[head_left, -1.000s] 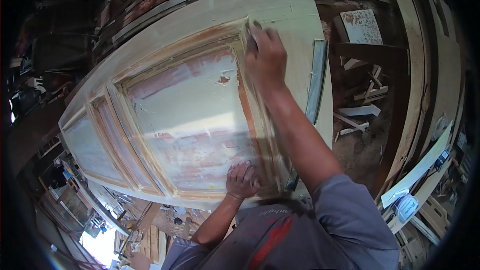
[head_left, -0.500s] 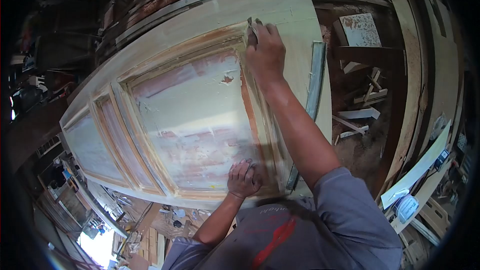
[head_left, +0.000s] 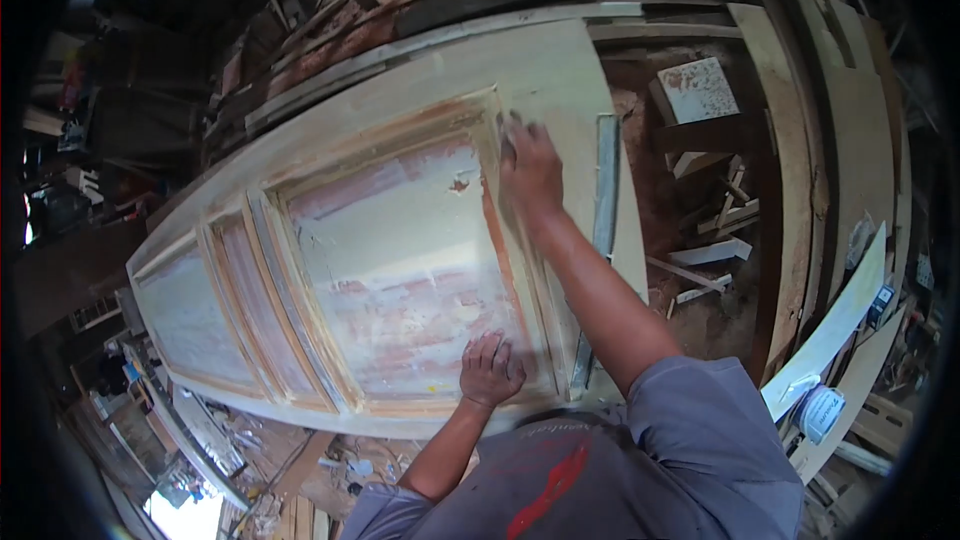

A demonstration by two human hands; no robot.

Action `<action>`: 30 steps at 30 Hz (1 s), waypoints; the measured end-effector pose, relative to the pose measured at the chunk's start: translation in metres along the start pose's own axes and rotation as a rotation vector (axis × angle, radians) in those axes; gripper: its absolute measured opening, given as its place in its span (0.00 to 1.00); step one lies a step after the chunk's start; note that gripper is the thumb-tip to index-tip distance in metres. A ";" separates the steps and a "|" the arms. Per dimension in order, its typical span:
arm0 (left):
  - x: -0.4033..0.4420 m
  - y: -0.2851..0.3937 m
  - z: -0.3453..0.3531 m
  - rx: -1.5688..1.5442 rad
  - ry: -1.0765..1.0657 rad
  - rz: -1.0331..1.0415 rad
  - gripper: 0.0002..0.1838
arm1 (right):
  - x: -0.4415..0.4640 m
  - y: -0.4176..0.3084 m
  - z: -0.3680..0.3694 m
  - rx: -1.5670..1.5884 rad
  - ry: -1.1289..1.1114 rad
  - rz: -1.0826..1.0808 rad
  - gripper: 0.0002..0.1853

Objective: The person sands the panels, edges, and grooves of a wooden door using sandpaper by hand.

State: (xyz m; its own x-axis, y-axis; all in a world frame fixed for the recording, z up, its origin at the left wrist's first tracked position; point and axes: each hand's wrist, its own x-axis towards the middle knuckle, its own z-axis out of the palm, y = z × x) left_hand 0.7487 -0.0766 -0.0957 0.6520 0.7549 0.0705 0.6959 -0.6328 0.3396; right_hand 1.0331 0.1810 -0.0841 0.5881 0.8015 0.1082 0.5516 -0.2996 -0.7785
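Observation:
A panelled wooden door (head_left: 400,260), coated in patchy pale filler or primer, lies flat before me. My right hand (head_left: 532,168) is at the outer side of the raised moulding (head_left: 490,140) around the large panel. Its fingers are curled on a small dark, thin piece (head_left: 507,130), blurred and mostly hidden by the fingers; its exact kind cannot be made out. My left hand (head_left: 490,370) rests on the near part of the large panel, fingers extended and slightly apart, with nothing visible in it.
A grey metal-looking strip (head_left: 606,180) lies along the door's right end. Beyond it are a speckled white block (head_left: 697,90) and wood offcuts (head_left: 712,252). At the right, a labelled tub (head_left: 822,414) stands by a long pale strip (head_left: 835,325). Long boards (head_left: 800,120) run along the right.
My right hand has slid from the moulding's far corner down along its right side, toward me. My left hand's fingers lie flatter. The view has shifted slightly.

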 end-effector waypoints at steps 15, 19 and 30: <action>0.008 0.022 -0.015 -0.058 0.038 0.053 0.29 | -0.137 0.017 -0.061 0.068 -0.130 0.045 0.14; 0.005 0.025 -0.016 -0.056 0.070 0.062 0.27 | -0.179 0.018 -0.103 0.096 -0.262 0.241 0.10; -0.045 0.061 -0.008 0.040 -0.096 -0.096 0.45 | -0.266 0.036 -0.214 0.094 -0.632 0.104 0.15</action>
State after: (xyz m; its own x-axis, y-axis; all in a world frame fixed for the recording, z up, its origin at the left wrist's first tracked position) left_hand 0.7595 -0.1483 -0.0709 0.6062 0.7937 -0.0508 0.7666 -0.5661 0.3031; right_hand 1.0230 -0.1541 -0.0085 0.1579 0.9295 -0.3333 0.4397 -0.3684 -0.8191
